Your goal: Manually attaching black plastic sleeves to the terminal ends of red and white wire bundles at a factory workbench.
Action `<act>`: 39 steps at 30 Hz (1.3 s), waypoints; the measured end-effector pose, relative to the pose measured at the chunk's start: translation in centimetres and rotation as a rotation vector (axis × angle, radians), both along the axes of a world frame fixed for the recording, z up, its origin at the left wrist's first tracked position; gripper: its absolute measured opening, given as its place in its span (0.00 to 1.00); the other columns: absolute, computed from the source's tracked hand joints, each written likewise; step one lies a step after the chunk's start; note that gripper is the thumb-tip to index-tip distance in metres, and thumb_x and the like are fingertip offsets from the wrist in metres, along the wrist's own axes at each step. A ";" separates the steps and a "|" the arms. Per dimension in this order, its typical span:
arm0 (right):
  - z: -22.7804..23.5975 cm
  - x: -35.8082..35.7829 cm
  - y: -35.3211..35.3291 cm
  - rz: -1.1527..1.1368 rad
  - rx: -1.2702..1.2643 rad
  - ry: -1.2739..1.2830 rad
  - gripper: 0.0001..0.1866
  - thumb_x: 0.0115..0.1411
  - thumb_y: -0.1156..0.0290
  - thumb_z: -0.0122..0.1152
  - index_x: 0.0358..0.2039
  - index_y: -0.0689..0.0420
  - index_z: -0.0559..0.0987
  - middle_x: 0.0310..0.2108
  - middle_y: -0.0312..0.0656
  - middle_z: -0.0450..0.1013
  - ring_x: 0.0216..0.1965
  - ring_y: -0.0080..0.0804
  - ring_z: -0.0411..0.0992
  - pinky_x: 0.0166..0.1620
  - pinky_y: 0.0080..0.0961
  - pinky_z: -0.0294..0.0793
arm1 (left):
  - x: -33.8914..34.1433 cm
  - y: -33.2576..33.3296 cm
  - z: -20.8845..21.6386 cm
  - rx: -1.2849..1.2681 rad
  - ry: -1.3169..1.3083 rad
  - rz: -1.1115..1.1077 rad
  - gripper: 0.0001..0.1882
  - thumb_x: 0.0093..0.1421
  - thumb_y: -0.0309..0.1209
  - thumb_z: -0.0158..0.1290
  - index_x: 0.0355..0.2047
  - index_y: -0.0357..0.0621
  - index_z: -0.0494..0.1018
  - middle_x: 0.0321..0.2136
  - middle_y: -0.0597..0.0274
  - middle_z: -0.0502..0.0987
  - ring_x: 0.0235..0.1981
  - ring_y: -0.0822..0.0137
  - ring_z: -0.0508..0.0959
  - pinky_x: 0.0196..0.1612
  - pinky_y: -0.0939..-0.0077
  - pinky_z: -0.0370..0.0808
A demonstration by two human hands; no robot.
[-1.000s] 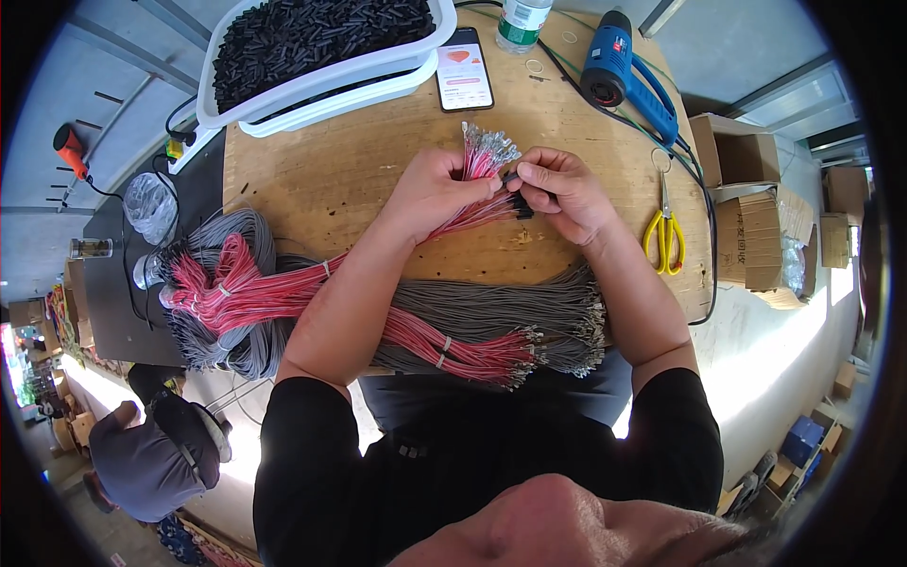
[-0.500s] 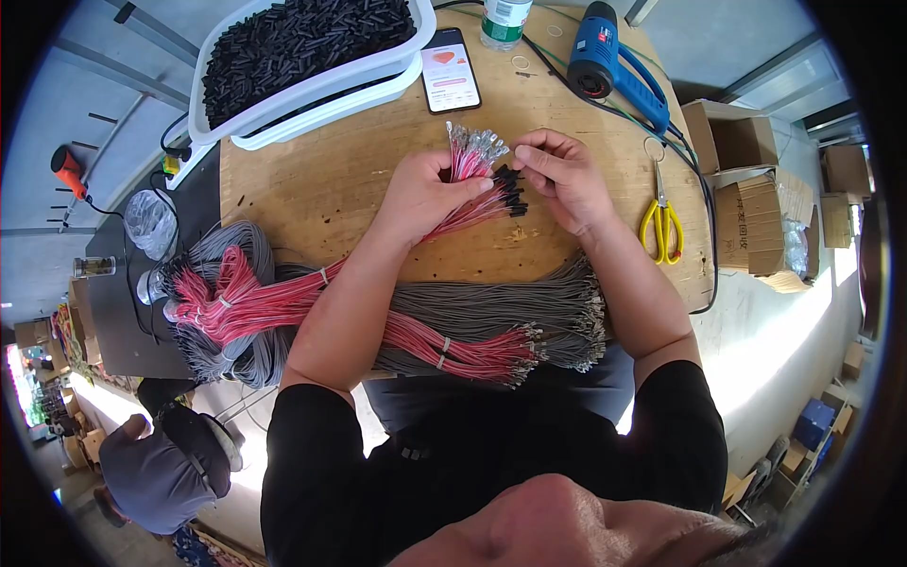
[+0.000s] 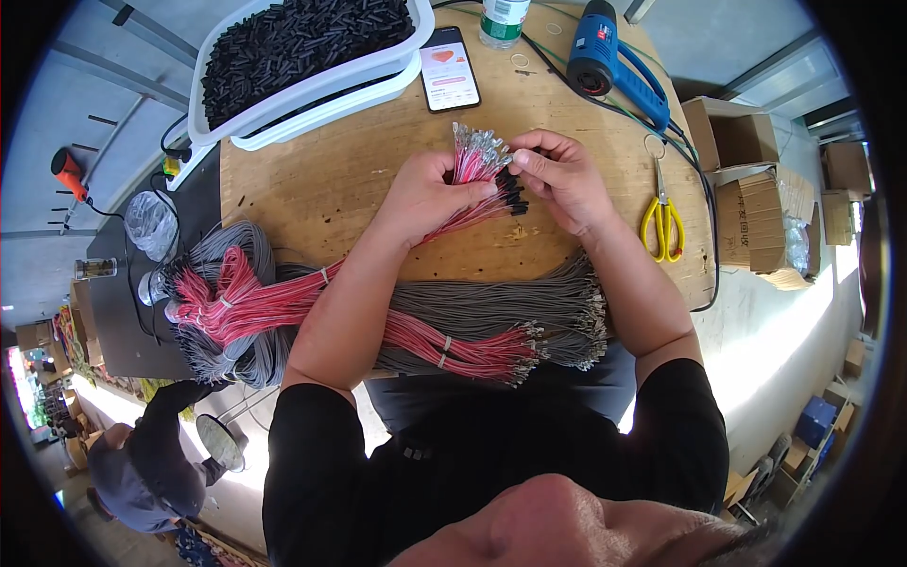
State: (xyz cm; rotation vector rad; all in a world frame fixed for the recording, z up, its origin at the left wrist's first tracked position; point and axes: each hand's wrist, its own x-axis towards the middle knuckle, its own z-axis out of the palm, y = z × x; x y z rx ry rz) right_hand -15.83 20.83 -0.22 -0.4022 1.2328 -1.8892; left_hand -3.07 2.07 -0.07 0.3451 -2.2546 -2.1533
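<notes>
My left hand (image 3: 436, 197) is closed round a bundle of thin red and white wires (image 3: 475, 168). Bright metal terminals fan out from the top of the bundle. Black sleeves (image 3: 515, 196) cover the ends of several wires just right of it. Against the right edge of the terminals, the thumb and forefinger of my right hand (image 3: 565, 184) are pinched together; what sits between them is too small to make out. Nearer to me, under my left forearm, lie a tied bundle of red wires (image 3: 472, 354) and a thick bundle of grey wires (image 3: 491, 307).
A white bin (image 3: 307, 106) of short black tubes stands at the far left beside a phone (image 3: 450, 76). Farther right are a bottle (image 3: 503, 24), a blue heat gun (image 3: 605, 61) and yellow-handled scissors (image 3: 663, 222). A person (image 3: 151, 463) is by a round stool (image 3: 220, 442) at lower left.
My right fingertips have moved slightly left and now meet the terminals. The bundle's top has shifted a little right. The person at lower left has moved off the stool, uncovering its seat.
</notes>
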 end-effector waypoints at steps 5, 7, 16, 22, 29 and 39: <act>-0.3 -0.2 0.2 0.030 -0.001 -0.009 0.08 0.63 0.74 0.66 0.42 0.61 0.81 0.31 0.34 0.76 0.25 0.12 0.63 0.26 0.11 0.57 | 0.1 0.1 0.2 0.126 -0.026 0.013 0.14 0.56 0.31 0.68 0.39 0.35 0.82 0.29 0.66 0.82 0.30 0.78 0.77 0.35 0.79 0.75; -0.5 -0.3 0.2 0.043 -0.013 -0.013 0.07 0.63 0.74 0.66 0.41 0.61 0.81 0.31 0.34 0.76 0.25 0.12 0.63 0.26 0.11 0.57 | 0.1 0.1 0.4 0.181 -0.021 0.030 0.14 0.56 0.31 0.68 0.40 0.35 0.81 0.29 0.65 0.82 0.30 0.78 0.77 0.36 0.80 0.74; -0.7 -0.1 0.2 0.059 -0.042 -0.031 0.05 0.64 0.73 0.65 0.39 0.59 0.80 0.30 0.35 0.77 0.24 0.14 0.64 0.26 0.12 0.58 | 0.0 0.3 -0.2 0.095 -0.029 -0.092 0.15 0.56 0.31 0.68 0.40 0.35 0.81 0.32 0.65 0.82 0.31 0.78 0.76 0.37 0.80 0.74; 0.0 -0.1 0.4 0.099 0.006 -0.064 0.05 0.65 0.69 0.65 0.37 0.57 0.80 0.28 0.33 0.77 0.23 0.13 0.64 0.26 0.12 0.58 | 0.1 0.3 0.3 0.216 -0.049 -0.047 0.16 0.56 0.31 0.67 0.41 0.35 0.80 0.32 0.65 0.82 0.32 0.77 0.77 0.37 0.79 0.75; -0.4 0.1 0.1 0.070 0.015 0.054 0.05 0.66 0.70 0.64 0.37 0.58 0.80 0.27 0.33 0.76 0.22 0.13 0.63 0.25 0.12 0.58 | 0.0 -0.1 -0.4 0.291 -0.034 0.014 0.13 0.58 0.29 0.66 0.41 0.35 0.79 0.30 0.64 0.81 0.29 0.77 0.77 0.35 0.81 0.75; -0.1 0.7 -0.1 0.069 0.096 0.191 0.05 0.67 0.72 0.62 0.37 0.60 0.80 0.25 0.30 0.72 0.22 0.11 0.60 0.25 0.13 0.58 | -0.3 0.2 -0.1 0.196 0.002 0.052 0.09 0.60 0.28 0.63 0.38 0.36 0.80 0.26 0.66 0.79 0.26 0.78 0.75 0.30 0.82 0.72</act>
